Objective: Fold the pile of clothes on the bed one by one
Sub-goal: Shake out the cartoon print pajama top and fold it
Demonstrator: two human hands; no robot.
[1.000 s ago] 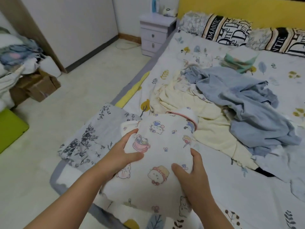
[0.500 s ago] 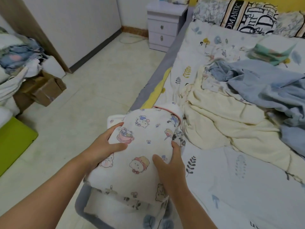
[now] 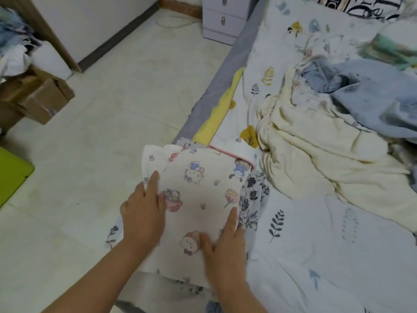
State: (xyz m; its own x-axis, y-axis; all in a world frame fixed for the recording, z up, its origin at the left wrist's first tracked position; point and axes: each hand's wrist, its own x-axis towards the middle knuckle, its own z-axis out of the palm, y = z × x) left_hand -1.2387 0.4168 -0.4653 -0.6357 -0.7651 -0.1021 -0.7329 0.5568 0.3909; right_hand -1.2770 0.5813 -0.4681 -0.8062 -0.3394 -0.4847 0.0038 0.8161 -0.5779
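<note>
A folded white garment with cartoon prints and a pink-trimmed edge (image 3: pixel 200 190) lies at the bed's left edge, on top of a dark floral folded cloth (image 3: pixel 252 199). My left hand (image 3: pixel 142 213) rests flat on its left side with fingers straight. My right hand (image 3: pixel 223 242) presses flat on its lower right part. To the right on the bed lies an unfolded pile: a cream garment (image 3: pixel 316 154) and a light blue garment (image 3: pixel 372 96).
The bed (image 3: pixel 316 256) has a white leaf-print sheet. A lilac nightstand (image 3: pixel 225 19) stands at the far end. Cardboard boxes (image 3: pixel 38 96) and a heap of cloth sit at the left by the tiled floor. A folded green-striped item (image 3: pixel 392 48) lies far right.
The cartoon garment has come down from my grip onto the floral cloth at the bed's edge. Both hands went from holding its sides to lying flat on it. The view swung left.
</note>
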